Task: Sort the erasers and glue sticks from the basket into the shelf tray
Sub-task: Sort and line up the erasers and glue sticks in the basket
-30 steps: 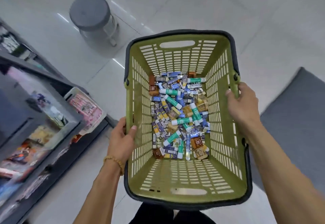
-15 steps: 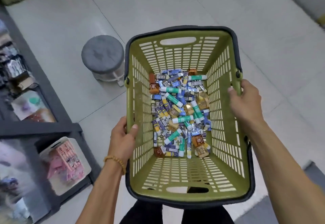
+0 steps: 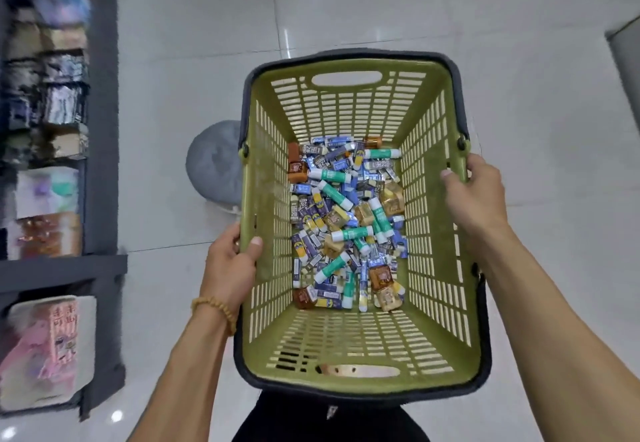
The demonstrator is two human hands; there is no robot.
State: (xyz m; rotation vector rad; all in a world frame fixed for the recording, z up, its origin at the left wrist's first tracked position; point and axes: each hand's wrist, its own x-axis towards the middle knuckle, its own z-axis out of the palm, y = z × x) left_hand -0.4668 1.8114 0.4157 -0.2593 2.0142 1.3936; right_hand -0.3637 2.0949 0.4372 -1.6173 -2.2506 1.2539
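I carry an olive-green slotted basket (image 3: 266,171) with a dark rim in front of me. On its floor lies a heap of several small wrapped erasers (image 3: 313,214) in blue, yellow and brown, mixed with several green-and-white glue sticks (image 3: 330,175). My left hand (image 3: 232,261) grips the basket's left rim, thumb inside. My right hand (image 3: 474,192) grips the right rim near the handle pivot. A white tray (image 3: 88,337) with pink packets sits on the blurred shelf at the lower left.
A dark grey shelf unit (image 3: 104,129) full of blurred stationery runs along the left edge. A round grey stool (image 3: 213,164) stands on the pale tiled floor just left of the basket. A grey object (image 3: 625,53) shows at the right edge.
The view has swung: the shelf now runs down the left side and the stool sits partly behind the basket's left wall. Both hands keep the same hold on the basket.
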